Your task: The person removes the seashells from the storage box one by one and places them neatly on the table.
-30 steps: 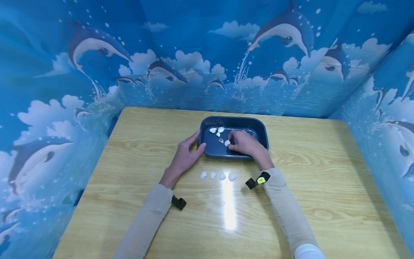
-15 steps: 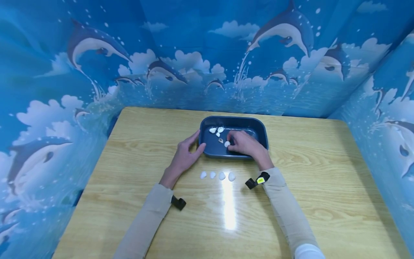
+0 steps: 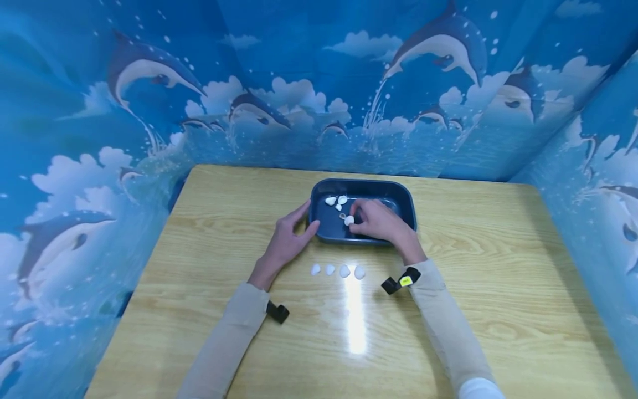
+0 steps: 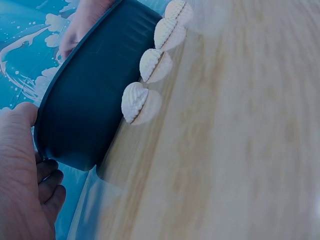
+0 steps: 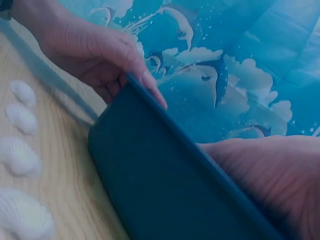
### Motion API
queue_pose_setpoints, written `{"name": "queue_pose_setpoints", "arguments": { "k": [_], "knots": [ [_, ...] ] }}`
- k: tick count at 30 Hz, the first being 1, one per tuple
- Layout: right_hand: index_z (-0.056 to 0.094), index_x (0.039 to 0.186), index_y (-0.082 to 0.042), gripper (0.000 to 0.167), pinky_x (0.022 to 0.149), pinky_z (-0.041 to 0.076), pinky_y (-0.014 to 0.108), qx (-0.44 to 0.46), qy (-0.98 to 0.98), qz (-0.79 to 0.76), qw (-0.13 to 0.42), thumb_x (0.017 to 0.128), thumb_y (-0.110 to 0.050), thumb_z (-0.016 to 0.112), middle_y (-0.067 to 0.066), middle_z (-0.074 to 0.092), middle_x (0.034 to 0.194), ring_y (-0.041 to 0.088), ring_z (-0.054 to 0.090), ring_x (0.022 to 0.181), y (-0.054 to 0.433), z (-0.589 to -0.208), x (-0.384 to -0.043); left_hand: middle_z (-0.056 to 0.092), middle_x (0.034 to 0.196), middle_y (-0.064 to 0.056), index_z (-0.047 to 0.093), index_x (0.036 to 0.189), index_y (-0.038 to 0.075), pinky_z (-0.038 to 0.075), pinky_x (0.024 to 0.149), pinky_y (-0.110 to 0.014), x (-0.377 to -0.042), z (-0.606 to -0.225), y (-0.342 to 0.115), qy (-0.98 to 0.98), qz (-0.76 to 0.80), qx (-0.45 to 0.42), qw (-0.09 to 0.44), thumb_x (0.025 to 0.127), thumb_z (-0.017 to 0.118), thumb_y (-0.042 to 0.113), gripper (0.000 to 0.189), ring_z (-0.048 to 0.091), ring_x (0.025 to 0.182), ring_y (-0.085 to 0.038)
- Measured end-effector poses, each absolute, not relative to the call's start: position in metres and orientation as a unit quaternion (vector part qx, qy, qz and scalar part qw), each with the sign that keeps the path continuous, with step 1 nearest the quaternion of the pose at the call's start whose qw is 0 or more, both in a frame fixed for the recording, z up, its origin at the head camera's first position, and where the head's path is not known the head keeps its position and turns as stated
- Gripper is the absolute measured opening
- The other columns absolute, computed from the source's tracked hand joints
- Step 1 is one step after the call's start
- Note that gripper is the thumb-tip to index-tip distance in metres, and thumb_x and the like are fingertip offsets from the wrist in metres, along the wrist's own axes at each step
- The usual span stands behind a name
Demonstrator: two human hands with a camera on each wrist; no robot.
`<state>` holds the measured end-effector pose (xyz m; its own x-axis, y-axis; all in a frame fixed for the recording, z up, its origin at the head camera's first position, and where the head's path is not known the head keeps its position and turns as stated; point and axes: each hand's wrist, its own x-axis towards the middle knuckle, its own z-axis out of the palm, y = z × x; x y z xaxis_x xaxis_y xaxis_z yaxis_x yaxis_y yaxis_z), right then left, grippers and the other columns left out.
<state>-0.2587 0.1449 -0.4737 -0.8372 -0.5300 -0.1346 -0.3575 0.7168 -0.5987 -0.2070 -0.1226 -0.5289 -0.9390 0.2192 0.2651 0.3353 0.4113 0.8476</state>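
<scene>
The small white rounded seashell point(image 3: 349, 220) was inside the dark-blue, plastic-looking rectangular tray point(image 3: 326, 229), apparently pinched by the right hand point(image 3: 380, 221) between thumb and forefinger, its wrist angled in over the near rim. The left hand point(image 3: 286, 241) lay relaxed, thumb and forefinger wide apart against the left end, probably to stop sliding. Four white ribbed seashells point(image 3: 345, 271) lined the pale wood-grain tabletop point(image 3: 498, 277), seemingly spaced to stay separate.

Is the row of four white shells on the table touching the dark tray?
Apart. The head view shows a strip of wooden table between the four white shells and the dark tray.
</scene>
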Motion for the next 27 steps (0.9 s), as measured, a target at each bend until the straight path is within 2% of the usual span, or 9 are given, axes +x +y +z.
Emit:
{"name": "queue_pose_setpoints", "arguments": {
  "k": [10,16,21,27],
  "knots": [
    [0.066,0.108,-0.015,0.023,0.050,0.031,0.030,-0.276,0.901,-0.322,0.096,0.089,-0.025,0.075,-0.002,0.046,0.063,0.016,0.042,0.053,0.146,-0.450,-0.228,0.043,0.162,0.000,0.041,0.160,0.016,0.039,0.122,-0.036,-0.207,-0.530,-0.121,-0.841,-0.514,-0.159,0.052,0.104,0.062,0.048,0.067,0.042,0.149,-0.015],
    [0.067,0.107,-0.015,0.022,0.050,0.030,0.025,-0.323,0.888,-0.316,0.080,0.088,-0.023,0.076,-0.008,0.045,0.064,0.007,0.037,0.053,0.134,-0.437,-0.195,0.045,0.161,-0.003,0.042,0.158,0.012,0.038,0.122,-0.034,-0.208,-0.529,-0.121,-0.835,-0.521,-0.168,0.059,0.104,0.064,0.043,0.066,0.043,0.148,-0.015],
    [0.068,0.108,-0.014,0.027,0.046,0.030,0.021,-0.368,0.882,-0.281,0.082,0.085,-0.025,0.078,-0.013,0.046,0.062,0.002,0.037,0.052,0.117,-0.445,-0.170,0.046,0.160,-0.006,0.043,0.158,0.009,0.039,0.122,-0.037,-0.209,-0.530,-0.122,-0.833,-0.519,-0.177,0.069,0.105,0.065,0.038,0.064,0.045,0.147,-0.020],
    [0.068,0.108,-0.015,0.027,0.044,0.032,0.019,-0.396,0.879,-0.244,0.105,0.086,-0.028,0.079,-0.015,0.044,0.059,-0.001,0.035,0.050,0.098,-0.466,-0.151,0.046,0.160,-0.005,0.043,0.158,0.009,0.040,0.122,-0.036,-0.209,-0.529,-0.122,-0.836,-0.516,-0.176,0.068,0.105,0.064,0.039,0.064,0.045,0.148,-0.018]
  ]
}}
